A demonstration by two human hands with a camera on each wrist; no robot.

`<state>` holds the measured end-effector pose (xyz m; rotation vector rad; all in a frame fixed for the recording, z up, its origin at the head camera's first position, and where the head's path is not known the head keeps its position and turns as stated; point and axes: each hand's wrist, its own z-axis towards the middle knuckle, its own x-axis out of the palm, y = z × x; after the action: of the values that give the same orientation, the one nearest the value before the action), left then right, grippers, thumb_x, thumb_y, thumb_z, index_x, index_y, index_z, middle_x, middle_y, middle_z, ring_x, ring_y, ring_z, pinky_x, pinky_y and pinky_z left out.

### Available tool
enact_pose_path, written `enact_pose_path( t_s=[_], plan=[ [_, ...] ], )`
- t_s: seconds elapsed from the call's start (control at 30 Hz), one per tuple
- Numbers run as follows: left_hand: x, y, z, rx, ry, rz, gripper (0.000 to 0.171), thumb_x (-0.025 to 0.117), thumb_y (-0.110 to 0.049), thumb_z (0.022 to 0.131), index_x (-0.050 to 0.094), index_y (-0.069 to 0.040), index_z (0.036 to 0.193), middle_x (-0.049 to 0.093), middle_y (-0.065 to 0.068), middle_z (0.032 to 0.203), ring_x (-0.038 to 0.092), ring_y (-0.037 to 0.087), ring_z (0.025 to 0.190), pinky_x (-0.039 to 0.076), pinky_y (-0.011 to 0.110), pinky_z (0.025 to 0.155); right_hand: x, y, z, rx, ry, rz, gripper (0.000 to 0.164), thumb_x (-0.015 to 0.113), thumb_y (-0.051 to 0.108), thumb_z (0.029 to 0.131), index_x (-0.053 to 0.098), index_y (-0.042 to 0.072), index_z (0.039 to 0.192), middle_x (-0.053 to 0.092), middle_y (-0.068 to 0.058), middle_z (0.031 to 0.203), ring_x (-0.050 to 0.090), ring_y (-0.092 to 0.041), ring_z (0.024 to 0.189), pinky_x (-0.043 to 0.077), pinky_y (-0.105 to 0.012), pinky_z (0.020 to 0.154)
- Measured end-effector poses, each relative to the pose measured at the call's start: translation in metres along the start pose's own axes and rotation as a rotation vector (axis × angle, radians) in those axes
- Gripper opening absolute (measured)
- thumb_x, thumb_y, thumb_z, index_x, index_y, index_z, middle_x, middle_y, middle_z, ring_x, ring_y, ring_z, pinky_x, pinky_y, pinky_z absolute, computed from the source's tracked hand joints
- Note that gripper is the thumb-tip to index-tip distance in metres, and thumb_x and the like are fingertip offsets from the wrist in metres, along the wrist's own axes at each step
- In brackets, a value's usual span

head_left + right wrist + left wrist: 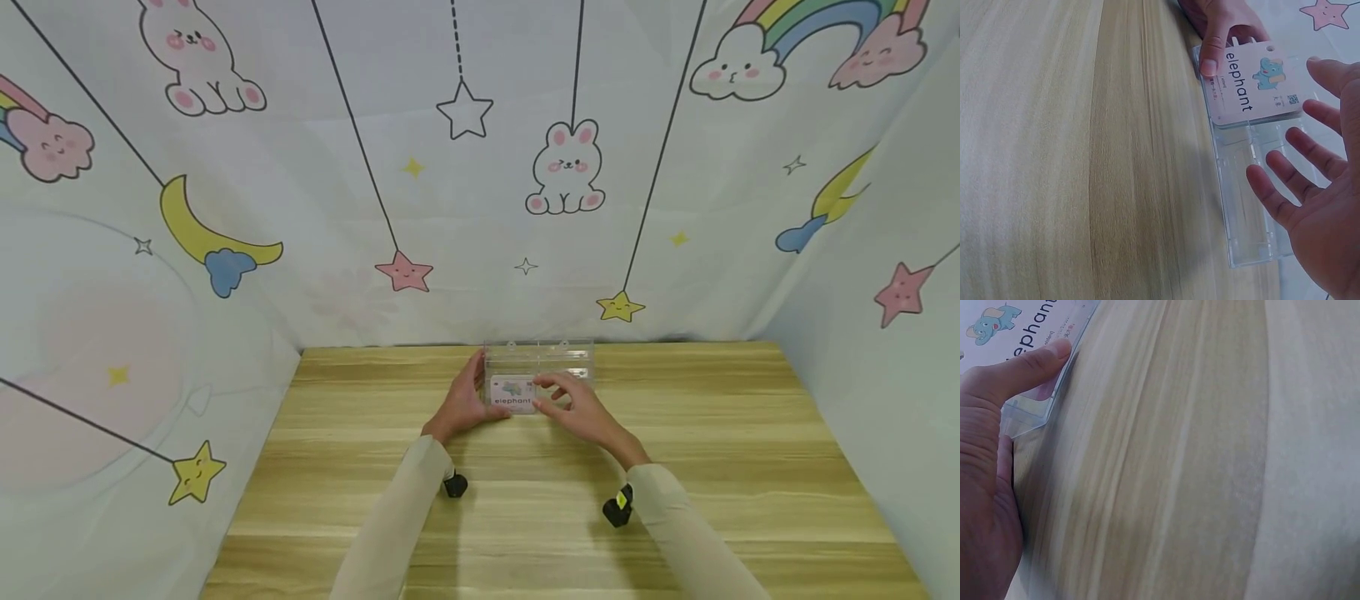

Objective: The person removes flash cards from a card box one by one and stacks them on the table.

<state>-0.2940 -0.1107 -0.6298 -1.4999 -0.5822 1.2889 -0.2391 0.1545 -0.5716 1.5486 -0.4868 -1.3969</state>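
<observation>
A clear plastic divided box [566,360] lies on the table near its back edge. On its left part sits a stack of flashcards [1254,84], the top one printed with a blue elephant and the word "elephant". My left hand [461,407] grips the box's left end; its thumb rests over the edge of the cards in the left wrist view. Over the box's right part hovers my right hand [1329,209], fingers spread and apart from the cards in the right wrist view. The box's right compartments show no cards.
The wood-grain table [712,467] stretches to both sides and toward me. Behind it hangs a white cloth [480,217] printed with stars, rabbits and clouds, close to the box. More cloth encloses the left and right sides.
</observation>
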Motion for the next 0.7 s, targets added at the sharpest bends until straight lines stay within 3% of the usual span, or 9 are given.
enact_pose_path(
  t_s=[0.27, 0.5, 0.7],
  plan=[
    [-0.0001, -0.002, 0.0, -0.017, 0.0, 0.002, 0.132, 0.101, -0.021, 0.068, 0.014, -0.012, 0.166, 0.034, 0.014, 0.165, 0.035, 0.024, 0.151, 0.032, 0.03, 0.122, -0.0007, -0.0017, 0.0011, 0.006, -0.006, 0.003, 0.038, 0.073, 0.032, 0.1, 0.068, 0.011, 0.132, 0.063, -0.014, 0.131, 0.062, -0.029, 0.105, 0.059, -0.041, 0.083],
    [-0.0008, 0.0007, 0.0017, 0.007, -0.004, -0.014, 0.13, 0.101, -0.018, 0.068, 0.016, -0.011, 0.165, 0.035, 0.015, 0.164, 0.035, 0.024, 0.15, 0.031, 0.031, 0.122, 0.0014, -0.0004, 0.0031, -0.026, -0.021, -0.019, 0.035, 0.073, 0.032, 0.1, 0.07, 0.01, 0.127, 0.065, -0.011, 0.125, 0.061, -0.024, 0.098, 0.057, -0.037, 0.078],
    [-0.0007, -0.0059, -0.0006, 0.002, -0.01, -0.007, 0.129, 0.1, -0.018, 0.069, 0.015, -0.009, 0.166, 0.034, 0.015, 0.165, 0.035, 0.024, 0.15, 0.032, 0.03, 0.122, 0.0041, 0.0008, 0.0033, -0.018, -0.032, -0.029, 0.042, 0.072, 0.033, 0.1, 0.067, 0.009, 0.134, 0.064, -0.013, 0.123, 0.059, -0.023, 0.097, 0.056, -0.036, 0.077]
  ],
)
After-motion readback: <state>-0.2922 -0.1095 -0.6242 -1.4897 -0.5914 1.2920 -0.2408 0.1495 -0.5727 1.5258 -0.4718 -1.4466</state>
